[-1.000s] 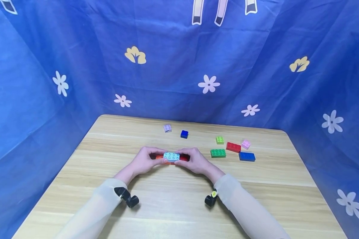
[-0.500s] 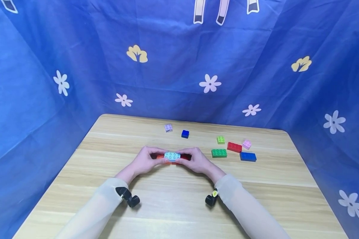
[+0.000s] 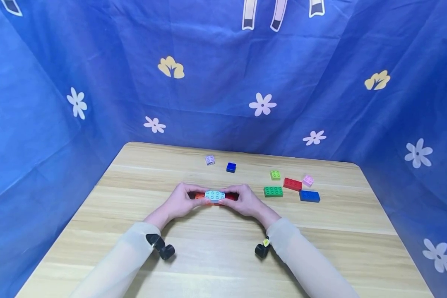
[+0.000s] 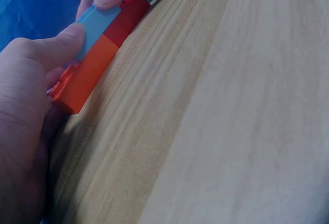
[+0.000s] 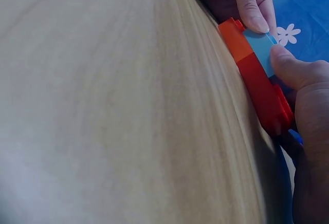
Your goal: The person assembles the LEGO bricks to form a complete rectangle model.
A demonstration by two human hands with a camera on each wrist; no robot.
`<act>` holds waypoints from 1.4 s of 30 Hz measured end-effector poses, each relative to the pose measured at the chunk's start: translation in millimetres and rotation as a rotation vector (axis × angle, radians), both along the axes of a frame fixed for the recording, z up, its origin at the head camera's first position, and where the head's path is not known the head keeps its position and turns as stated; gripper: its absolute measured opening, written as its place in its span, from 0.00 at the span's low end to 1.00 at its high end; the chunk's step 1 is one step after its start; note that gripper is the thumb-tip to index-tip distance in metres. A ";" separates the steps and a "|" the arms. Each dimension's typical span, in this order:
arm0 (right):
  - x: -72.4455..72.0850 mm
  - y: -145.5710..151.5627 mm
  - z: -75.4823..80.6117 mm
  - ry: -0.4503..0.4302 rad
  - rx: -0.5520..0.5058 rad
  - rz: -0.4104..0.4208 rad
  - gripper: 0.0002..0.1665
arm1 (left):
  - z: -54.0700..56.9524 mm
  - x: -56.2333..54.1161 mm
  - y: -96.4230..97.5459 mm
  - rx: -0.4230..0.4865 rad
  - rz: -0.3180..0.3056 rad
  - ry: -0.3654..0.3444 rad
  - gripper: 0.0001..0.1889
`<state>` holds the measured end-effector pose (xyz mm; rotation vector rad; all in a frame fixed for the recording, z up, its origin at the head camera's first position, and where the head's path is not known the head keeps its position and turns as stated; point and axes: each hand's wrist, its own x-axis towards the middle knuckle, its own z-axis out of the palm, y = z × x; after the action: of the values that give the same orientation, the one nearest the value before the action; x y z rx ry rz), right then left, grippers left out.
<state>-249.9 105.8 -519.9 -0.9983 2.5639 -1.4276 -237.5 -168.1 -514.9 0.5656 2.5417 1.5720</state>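
A light blue toy brick sits across the tops of an orange brick and a red brick, which lie end to end on the table. My left hand pinches the light blue brick near its left end, thumb on the near side. From the other side my right hand pinches the same brick near its right end. Both thumbs show against its near face in the wrist views. Fingers behind the bricks are mostly hidden.
Behind the hands lie a lilac brick and a small dark blue brick. To the right are lime, green, red, pink and blue bricks. Blue curtains surround the wooden table.
The whole head view has shifted very slightly. Both hands keep their hold on the light blue brick, with no other visible movement.
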 end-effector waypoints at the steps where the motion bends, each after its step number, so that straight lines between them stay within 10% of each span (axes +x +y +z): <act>1: -0.1 0.1 0.1 -0.001 0.001 -0.001 0.23 | 0.0 -0.3 0.1 -0.002 0.001 -0.004 0.20; 42: -0.5 2.1 8.1 -0.087 0.049 -0.009 0.23 | -1.0 -0.1 0.3 -0.025 0.006 0.027 0.20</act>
<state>-250.4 107.8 -511.8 -0.8989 2.5313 -1.3717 -237.6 -167.7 -515.9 0.5811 2.5807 1.5428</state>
